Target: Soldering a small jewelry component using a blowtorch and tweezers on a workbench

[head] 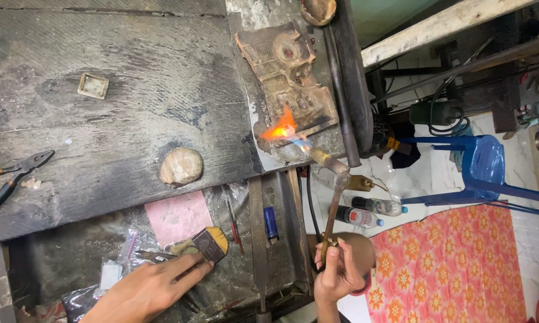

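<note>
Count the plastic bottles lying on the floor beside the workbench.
2. One bottle with a blue cap lies nearest the bench; the other bottle lies just beyond it. More may be hidden behind the bench edge.

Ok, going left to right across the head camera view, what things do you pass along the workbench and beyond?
Pliers → small square tin → round pale stone → flame on the charred block → plastic bottles → blue plastic chair.

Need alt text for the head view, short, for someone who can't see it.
The right hand holds a lit torch whose flame plays on a charred block on a dark wooden workbench. The left hand touches a brush in an open drawer; pliers lie at left.
</note>
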